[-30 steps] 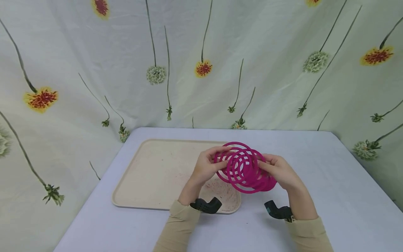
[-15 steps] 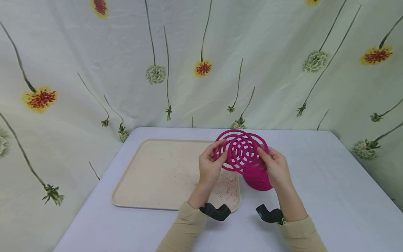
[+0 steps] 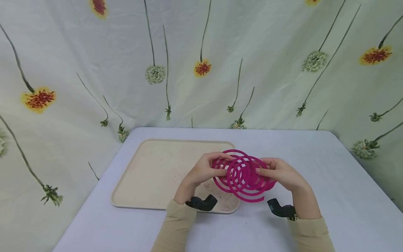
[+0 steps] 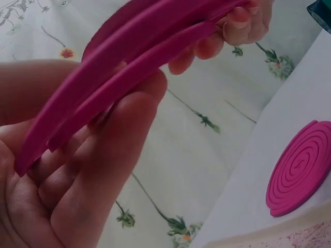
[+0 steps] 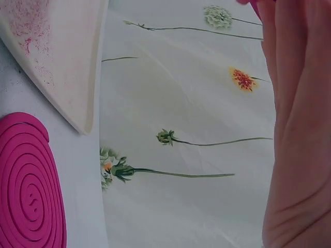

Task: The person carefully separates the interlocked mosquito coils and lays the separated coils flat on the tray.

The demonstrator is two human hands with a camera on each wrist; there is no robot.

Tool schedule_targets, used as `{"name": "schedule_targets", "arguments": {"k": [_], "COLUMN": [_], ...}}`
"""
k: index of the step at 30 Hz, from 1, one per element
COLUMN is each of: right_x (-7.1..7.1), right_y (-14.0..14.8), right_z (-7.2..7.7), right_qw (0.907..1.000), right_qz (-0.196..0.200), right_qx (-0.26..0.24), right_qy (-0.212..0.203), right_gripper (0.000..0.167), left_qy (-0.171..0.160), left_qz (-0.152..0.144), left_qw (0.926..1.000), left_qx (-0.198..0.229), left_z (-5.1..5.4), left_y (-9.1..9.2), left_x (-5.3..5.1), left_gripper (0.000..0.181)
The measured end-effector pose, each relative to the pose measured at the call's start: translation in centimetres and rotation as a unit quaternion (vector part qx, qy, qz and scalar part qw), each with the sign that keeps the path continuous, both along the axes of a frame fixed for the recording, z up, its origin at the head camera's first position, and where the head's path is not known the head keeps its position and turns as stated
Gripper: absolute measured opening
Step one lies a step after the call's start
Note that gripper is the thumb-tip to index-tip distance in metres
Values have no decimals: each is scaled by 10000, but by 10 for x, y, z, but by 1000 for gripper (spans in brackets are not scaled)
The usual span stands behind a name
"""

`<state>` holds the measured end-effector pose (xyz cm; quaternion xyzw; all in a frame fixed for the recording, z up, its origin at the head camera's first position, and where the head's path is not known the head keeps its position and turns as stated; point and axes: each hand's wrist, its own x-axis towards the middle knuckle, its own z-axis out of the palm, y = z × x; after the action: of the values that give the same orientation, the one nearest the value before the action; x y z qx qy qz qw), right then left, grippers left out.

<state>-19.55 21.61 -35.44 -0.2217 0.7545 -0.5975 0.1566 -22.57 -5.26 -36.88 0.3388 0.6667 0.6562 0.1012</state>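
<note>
My left hand (image 3: 201,170) and right hand (image 3: 284,174) hold a loose magenta spiral coil (image 3: 228,174) between them above the table, just right of the tray. Its open rings overlap, and one free end hangs at the bottom. In the left wrist view, the coil is a soft-looking band (image 4: 98,70) seen edge-on, pinched between the left thumb and fingers; right-hand fingertips (image 4: 238,23) touch its far end. A second magenta spiral (image 5: 31,191), tightly wound, lies flat on the table; in the head view the held coil mostly covers it. The right wrist view barely shows the held coil.
A beige tray (image 3: 151,175) takes up the table's left half, with reddish specks at its near right corner. White cloth covers the table (image 3: 327,168), and a flower-print cloth (image 3: 277,87) hangs behind. Each wrist wears a black camera (image 3: 203,203).
Both hands rose with the coil half a second ago, uncovering the flat spiral behind. Now they have come back down and spread slightly, and a free end dangles at the coil's lower edge.
</note>
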Motion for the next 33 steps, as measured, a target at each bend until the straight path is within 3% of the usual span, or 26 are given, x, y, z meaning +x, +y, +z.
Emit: {"name": "schedule_targets", "arguments": {"k": [2, 5, 9, 13, 17, 20, 22, 24, 26, 31, 33], "right_x": [0, -1, 0, 1, 1, 1, 1, 1, 1, 0, -1], "right_y": [0, -2, -7, -16, -29, -38, -43, -46, -44, -24, -14], "right_z": [-1, -1, -1, -1, 0, 1, 1, 1, 1, 1, 1], "right_qw": [9997, 9997, 9971, 9863, 9663, 9411, 9205, 9085, 9120, 9687, 9843], "right_qz": [200, 68, -670, -1572, -2420, -2941, -3171, -3234, -3096, -2038, -1513], "right_qx": [99, 103, -74, -252, -846, -1668, -2278, -2634, -2668, -1383, -879], "right_qy": [64, 200, 366, 420, 213, -41, -183, -261, -356, -302, -217], "right_gripper": [32, 27, 27, 30, 33, 32, 29, 30, 36, 49, 50], "left_qy": [65, 125, 19, -102, 20, 131, 225, 260, 300, 258, 234], "left_qz": [-117, -8, 504, 1237, 1913, 2164, 2136, 1983, 1730, 999, 598], "left_qw": [9999, 9999, 9979, 9879, 9696, 9579, 9565, 9605, 9681, 9877, 9941], "left_qx": [-64, 41, 396, 927, 1528, 1880, 1973, 1935, 1788, 1172, 871], "left_z": [1, 2, 2, 2, 1, -1, -1, -1, -1, 3, 4], "left_y": [0, 1, 7, 16, 28, 36, 39, 39, 36, 15, 6], "left_x": [1, 2, 3, 5, 8, 10, 11, 11, 10, 5, 3], "left_gripper": [40, 41, 43, 43, 41, 42, 44, 46, 48, 47, 48]}}
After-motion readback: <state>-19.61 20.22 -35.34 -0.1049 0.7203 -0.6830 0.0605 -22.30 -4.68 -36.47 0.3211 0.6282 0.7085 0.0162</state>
